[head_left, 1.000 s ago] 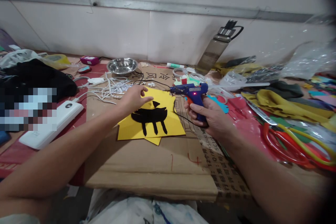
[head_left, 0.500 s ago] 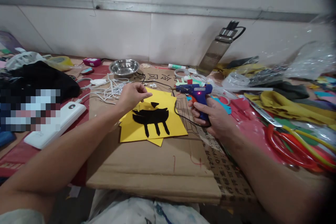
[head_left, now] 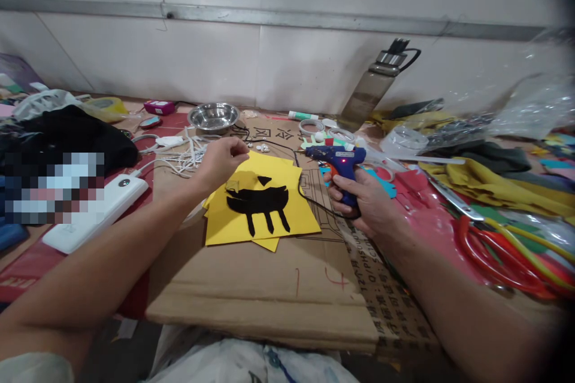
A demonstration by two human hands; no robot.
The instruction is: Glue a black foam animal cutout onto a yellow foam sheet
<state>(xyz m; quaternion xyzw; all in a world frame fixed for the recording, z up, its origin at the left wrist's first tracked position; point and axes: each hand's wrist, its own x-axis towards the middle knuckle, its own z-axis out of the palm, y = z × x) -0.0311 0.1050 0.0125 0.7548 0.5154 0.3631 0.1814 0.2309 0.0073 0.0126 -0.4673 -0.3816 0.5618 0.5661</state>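
Observation:
My right hand (head_left: pixel 359 200) grips a blue hot glue gun (head_left: pixel 340 163) with a lit red lamp, its nozzle pointing left. A black cord runs from it across the cardboard (head_left: pixel 269 287). Yellow sheets (head_left: pixel 287 215) lie on the cardboard with black cut-out shapes (head_left: pixel 260 202) stuck on top. My left hand (head_left: pixel 221 160) hovers over the sheets' upper left corner with fingers pinched together; what they pinch is too small to name. A small yellowish scrap (head_left: pixel 232 185) lies just below that hand.
A steel bowl (head_left: pixel 213 116), white cords (head_left: pixel 186 155) and a white power bank (head_left: pixel 96 209) sit to the left. A tilted water bottle (head_left: pixel 375 87), tape rings (head_left: pixel 309 126), red-and-yellow scissors (head_left: pixel 503 251), yellow and green fabric scraps and plastic bags crowd the right.
My left hand lifted off the yellow sheet and drew back to the left, fingers closing into a pinch. The glue gun drifted slightly right and lower.

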